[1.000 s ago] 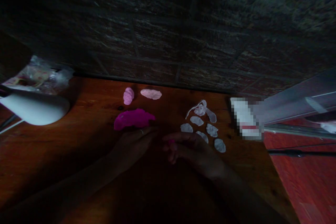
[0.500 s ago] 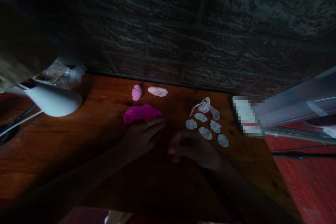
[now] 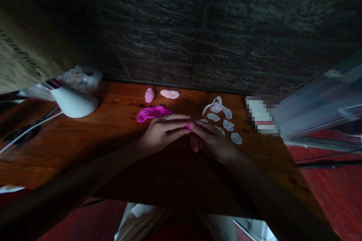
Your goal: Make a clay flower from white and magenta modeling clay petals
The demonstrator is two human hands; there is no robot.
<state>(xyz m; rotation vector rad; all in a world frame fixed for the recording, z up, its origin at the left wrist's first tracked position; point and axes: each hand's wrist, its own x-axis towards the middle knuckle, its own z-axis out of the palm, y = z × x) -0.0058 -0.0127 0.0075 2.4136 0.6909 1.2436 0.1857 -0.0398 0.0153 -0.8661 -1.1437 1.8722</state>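
Observation:
A small bit of magenta modelling clay [image 3: 188, 126] is pinched where the fingertips of both hands meet. My left hand [image 3: 162, 131], with a ring on one finger, has its fingers stretched toward the bit and closed on it. From the other side, my right hand [image 3: 213, 141] presses the same bit between bent fingers. Just behind my left hand lies a flattened, ragged magenta clay lump [image 3: 152, 113], partly covered by the hand. Thin whitish petal-like pieces [image 3: 236, 138] are spread beside my right hand, some hidden behind its fingers.
Near the wall are a pink clay lump [image 3: 149, 95] and a pale pink one [image 3: 170, 93]. A white lamp base [image 3: 75, 101] with a cord stands left, a clear plastic bag [image 3: 80, 77] behind it. A blurred-out white object [image 3: 261, 115] lies on the wooden table's right side.
My hands have come together; my left fingertips now meet the magenta bit that my right hand held apart before. The view has shifted, showing more of the lap below the table edge.

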